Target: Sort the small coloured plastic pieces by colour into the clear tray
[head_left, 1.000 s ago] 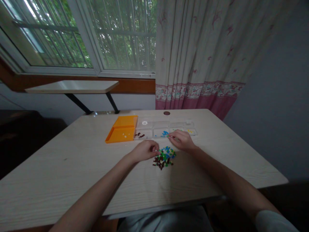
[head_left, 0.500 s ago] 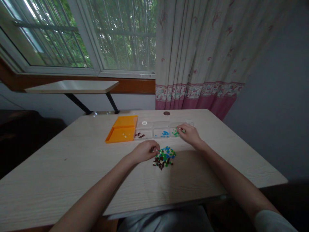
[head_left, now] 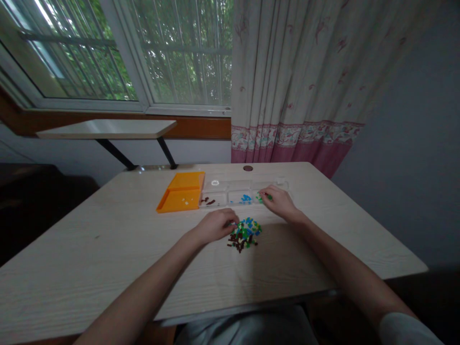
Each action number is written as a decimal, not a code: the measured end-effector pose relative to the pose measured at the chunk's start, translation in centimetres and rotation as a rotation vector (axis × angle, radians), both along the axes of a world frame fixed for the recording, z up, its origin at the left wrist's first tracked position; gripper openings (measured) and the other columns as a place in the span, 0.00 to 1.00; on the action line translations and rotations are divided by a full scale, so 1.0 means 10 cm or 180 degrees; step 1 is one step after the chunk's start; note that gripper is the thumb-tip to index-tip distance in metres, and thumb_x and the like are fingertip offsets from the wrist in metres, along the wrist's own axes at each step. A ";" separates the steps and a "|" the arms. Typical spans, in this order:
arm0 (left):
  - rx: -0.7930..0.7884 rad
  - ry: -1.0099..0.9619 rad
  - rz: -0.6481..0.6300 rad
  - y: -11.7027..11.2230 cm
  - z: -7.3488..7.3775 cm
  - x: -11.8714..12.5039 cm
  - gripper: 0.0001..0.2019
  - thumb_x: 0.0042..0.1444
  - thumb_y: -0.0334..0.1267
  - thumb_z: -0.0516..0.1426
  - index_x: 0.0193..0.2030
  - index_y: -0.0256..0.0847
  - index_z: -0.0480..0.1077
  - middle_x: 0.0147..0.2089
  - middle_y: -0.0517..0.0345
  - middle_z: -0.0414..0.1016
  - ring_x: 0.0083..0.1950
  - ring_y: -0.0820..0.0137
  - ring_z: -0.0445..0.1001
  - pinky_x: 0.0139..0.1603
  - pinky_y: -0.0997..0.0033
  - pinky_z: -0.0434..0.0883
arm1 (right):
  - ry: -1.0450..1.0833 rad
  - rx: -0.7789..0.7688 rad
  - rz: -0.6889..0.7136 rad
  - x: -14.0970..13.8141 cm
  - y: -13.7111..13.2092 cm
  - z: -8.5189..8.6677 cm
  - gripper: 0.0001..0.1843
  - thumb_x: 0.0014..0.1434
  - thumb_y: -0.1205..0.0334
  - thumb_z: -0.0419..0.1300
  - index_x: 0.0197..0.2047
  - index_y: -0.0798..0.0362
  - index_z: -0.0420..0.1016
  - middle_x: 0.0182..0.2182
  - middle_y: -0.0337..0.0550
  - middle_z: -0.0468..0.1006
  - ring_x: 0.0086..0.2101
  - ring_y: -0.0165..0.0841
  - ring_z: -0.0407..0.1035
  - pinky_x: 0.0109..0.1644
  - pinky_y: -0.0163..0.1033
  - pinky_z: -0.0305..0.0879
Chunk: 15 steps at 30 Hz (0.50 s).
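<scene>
A heap of small building bricks (head_left: pixel 246 235) in blue, green, yellow, brown and cream lies on the table. At its left edge is my left hand (head_left: pixel 215 225), thumb and fingers curled together; anything between them is too small to make out. My right hand (head_left: pixel 279 201) reaches over the right end of a clear plastic tray (head_left: pixel 227 197), its fingertips pinched by the green bricks (head_left: pixel 258 197) in that compartment. Whatever they hold is hidden. Blue bricks (head_left: pixel 246 199) occupy the middle compartment, and brown bricks (head_left: pixel 207 201) the left one.
An orange open case (head_left: pixel 173 200) with several white bricks (head_left: pixel 185 201) adjoins the tray on the left. A raised shelf (head_left: pixel 108 128) on black legs stands at the table's back left. Behind the table (head_left: pixel 118 258) hang long curtains (head_left: pixel 287 96) beside a window.
My right hand has shifted slightly left and toward me over the green compartment. The left hand has barely moved at the heap's edge.
</scene>
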State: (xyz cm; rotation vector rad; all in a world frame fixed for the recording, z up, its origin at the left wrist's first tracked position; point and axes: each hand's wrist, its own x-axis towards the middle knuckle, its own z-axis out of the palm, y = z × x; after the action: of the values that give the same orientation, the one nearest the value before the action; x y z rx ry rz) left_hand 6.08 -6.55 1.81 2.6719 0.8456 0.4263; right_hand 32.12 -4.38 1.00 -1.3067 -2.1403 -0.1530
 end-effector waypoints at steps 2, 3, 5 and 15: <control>0.0032 0.0024 -0.0013 0.00 0.00 0.00 0.09 0.54 0.32 0.50 0.37 0.40 0.70 0.36 0.55 0.72 0.40 0.70 0.70 0.41 0.75 0.65 | -0.0049 -0.0036 0.0103 -0.05 -0.03 0.01 0.10 0.58 0.64 0.52 0.39 0.53 0.74 0.34 0.42 0.76 0.35 0.31 0.70 0.38 0.34 0.64; 0.0043 0.0038 -0.0008 -0.01 -0.01 0.01 0.09 0.54 0.32 0.50 0.37 0.40 0.70 0.36 0.55 0.72 0.40 0.70 0.70 0.41 0.75 0.65 | -0.0079 -0.0049 0.0163 -0.08 -0.05 0.01 0.10 0.58 0.64 0.52 0.39 0.53 0.74 0.34 0.42 0.76 0.35 0.31 0.70 0.38 0.34 0.64; 0.0061 0.0066 0.0009 -0.02 0.00 0.01 0.09 0.55 0.33 0.50 0.37 0.40 0.70 0.37 0.55 0.71 0.40 0.71 0.70 0.41 0.75 0.65 | -0.0122 -0.0070 0.0284 -0.12 -0.07 0.01 0.10 0.58 0.64 0.51 0.39 0.52 0.74 0.35 0.42 0.76 0.35 0.30 0.70 0.39 0.33 0.63; 0.0122 0.0163 0.0348 0.06 0.08 -0.12 0.09 0.51 0.32 0.51 0.38 0.40 0.70 0.37 0.55 0.71 0.37 0.70 0.69 0.38 0.75 0.65 | -0.0510 -0.0130 0.0983 -0.28 -0.14 -0.06 0.11 0.59 0.65 0.51 0.37 0.52 0.74 0.33 0.42 0.76 0.35 0.28 0.69 0.38 0.30 0.62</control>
State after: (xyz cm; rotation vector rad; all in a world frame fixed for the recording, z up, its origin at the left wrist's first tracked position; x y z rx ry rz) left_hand 4.87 -5.98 2.63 2.6906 1.0121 0.4049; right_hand 29.35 -5.75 0.45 -0.9972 -2.4631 -0.0887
